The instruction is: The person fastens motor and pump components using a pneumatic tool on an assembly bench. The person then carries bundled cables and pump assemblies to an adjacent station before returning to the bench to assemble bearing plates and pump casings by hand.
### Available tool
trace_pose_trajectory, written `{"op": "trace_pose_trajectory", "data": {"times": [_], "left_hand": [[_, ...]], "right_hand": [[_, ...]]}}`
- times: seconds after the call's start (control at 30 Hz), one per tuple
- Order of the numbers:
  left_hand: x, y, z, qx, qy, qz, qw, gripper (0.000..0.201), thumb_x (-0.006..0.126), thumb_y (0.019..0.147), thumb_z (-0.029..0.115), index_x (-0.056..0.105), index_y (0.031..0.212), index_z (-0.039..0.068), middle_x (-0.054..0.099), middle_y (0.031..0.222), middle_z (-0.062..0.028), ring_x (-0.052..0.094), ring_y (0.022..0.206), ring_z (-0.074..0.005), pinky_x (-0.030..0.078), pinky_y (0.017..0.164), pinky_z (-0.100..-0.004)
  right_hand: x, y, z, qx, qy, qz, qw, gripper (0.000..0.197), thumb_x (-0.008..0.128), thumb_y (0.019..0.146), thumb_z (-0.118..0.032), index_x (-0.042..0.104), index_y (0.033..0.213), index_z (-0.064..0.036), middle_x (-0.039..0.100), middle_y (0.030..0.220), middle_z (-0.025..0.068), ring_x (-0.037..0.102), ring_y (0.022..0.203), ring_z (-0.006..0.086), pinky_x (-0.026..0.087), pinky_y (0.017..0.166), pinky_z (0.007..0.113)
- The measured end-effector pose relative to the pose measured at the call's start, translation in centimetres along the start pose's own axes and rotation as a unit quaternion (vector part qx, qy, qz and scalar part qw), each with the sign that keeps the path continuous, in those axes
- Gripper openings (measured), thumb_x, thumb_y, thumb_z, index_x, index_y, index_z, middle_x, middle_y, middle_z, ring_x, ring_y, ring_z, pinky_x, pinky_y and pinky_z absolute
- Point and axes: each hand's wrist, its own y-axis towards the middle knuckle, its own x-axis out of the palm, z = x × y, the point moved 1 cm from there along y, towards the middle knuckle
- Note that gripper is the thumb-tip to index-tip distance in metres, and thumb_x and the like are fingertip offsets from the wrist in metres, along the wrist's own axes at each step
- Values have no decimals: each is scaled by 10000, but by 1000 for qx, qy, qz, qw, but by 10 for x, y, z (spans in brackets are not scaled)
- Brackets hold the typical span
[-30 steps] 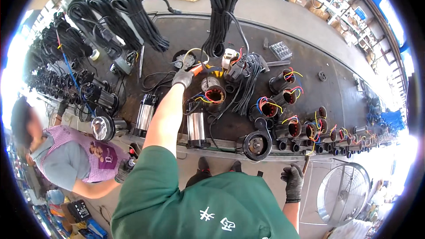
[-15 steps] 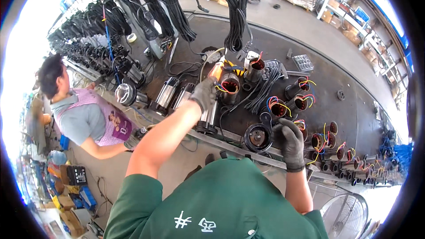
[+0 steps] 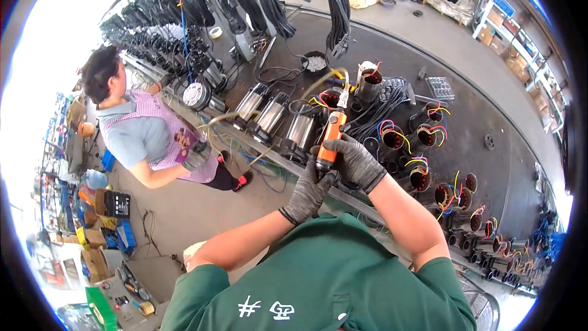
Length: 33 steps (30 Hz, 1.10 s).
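The orange tool (image 3: 332, 138) is just right of the nearest shiny can (image 3: 300, 130), held up over the near edge of the bench (image 3: 458, 124). It tilts a bit, with its thin silver tip pointing away from the person. Both hands wear dark gray gloves. The left hand (image 3: 309, 193) has its fingers curled around the black bottom end. The right hand (image 3: 356, 162) wraps the lower part of the orange body from the other side. I can't tell how hard they squeeze.

The tool looks hard and stiff, and probably a little heavy, but not too much for one hand. Its smooth sides could slip, though the gloves should help. The fat orange middle seems the best place to hold. The thin tip looks easier to hurt, so fingers should stay off it.

Beyond the can is a black bowl (image 3: 305, 64) of pale bits. Right of the can stand dark tubes (image 3: 392, 139) with bright wires. Left of the can, a co-worker (image 3: 138, 132) stands by the bench.
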Motion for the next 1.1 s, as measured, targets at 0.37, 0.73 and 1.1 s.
{"op": "trace_pose_trajectory", "data": {"times": [0.37,0.73,1.1], "left_hand": [[-31,-3,46,267,378,-53,885,334,711,843,26,595,1156,29,632,1001,-118,663,857,-294,558,798,-398],[16,85,156,328,669,-216,631,239,707,852,293,730,1069,194,631,1114,-68,620,1091,-280,472,978,-482],[42,67,178,525,297,-61,795,390,770,795,259,646,1100,50,632,1115,-90,608,1098,-274,435,1024,-498]], "right_hand": [[22,-2,-58,-126,-386,3,914,446,807,772,-76,640,1179,-1,671,959,16,616,857,119,529,806,299],[18,-51,-64,-83,-653,48,751,479,835,746,-211,685,1156,-16,747,989,142,694,900,204,545,870,352],[-24,-70,-48,-273,-214,164,923,433,815,753,-44,609,1132,-16,685,961,48,688,856,170,578,759,330]]}}
